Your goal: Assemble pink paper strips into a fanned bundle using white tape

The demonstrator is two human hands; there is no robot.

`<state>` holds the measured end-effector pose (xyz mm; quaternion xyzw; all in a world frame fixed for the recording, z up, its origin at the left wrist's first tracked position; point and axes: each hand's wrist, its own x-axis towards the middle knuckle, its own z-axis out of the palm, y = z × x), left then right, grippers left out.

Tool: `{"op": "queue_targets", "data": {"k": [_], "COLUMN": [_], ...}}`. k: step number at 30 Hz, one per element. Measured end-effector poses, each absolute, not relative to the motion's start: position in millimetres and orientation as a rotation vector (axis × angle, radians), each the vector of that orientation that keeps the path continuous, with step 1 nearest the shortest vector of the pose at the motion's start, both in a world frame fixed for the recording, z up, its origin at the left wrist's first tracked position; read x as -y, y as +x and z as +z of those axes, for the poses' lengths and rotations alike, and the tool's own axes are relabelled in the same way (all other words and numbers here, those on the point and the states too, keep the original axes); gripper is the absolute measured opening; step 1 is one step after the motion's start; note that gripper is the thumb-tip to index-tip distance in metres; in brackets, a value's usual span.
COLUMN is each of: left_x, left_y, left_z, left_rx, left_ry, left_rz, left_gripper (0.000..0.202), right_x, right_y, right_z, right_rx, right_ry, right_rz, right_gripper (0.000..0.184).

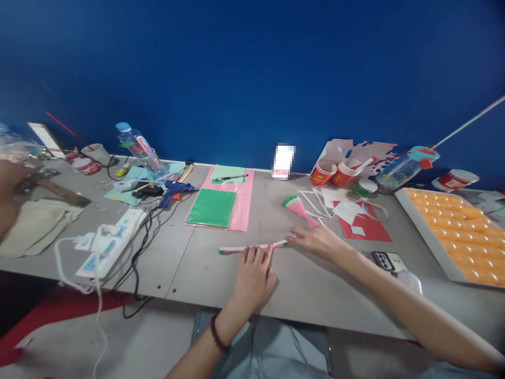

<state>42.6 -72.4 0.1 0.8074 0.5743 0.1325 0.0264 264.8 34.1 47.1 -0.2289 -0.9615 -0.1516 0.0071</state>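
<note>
A long folded paper strip (236, 249), pink with green ends, lies flat on the grey table (189, 263). My left hand (253, 273) rests on its middle, fingers laid flat and slightly apart. My right hand (315, 239) presses the strip's right end with outstretched fingers. Just beyond lies a pleated pink and green paper fan (295, 204).
Pink and green paper sheets (221, 205), a blue glue gun (175, 188), a power strip (112, 242) with cables, red cups (335, 172), red paper (369, 223), a phone (389, 260) and a tray of orange balls (461, 231) surround me. Another person's hand (10, 181) is at far left.
</note>
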Motion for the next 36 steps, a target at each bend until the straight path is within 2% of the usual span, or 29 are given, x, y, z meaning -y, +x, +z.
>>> {"op": "queue_targets", "data": {"k": [12, 25, 36], "left_x": [72.1, 72.3, 78.8], "left_y": [42.5, 42.4, 42.6], "left_z": [1.4, 2.8, -10.3], "left_rx": [-1.757, -1.765, -1.868], "left_ry": [2.5, 2.473, 2.47], "left_rz": [0.39, 0.416, 0.547], "left_gripper": [0.058, 0.058, 0.055], "right_x": [-25.1, -14.9, -9.2], "right_y": [269.9, 277.3, 277.2], "right_z": [34.2, 9.6, 0.8], "right_rx": [3.034, 2.976, 2.932], "right_ry": [-0.679, -0.716, -0.793], "right_rz": [-0.503, -0.535, -0.565], "right_gripper": [0.032, 0.052, 0.052]}}
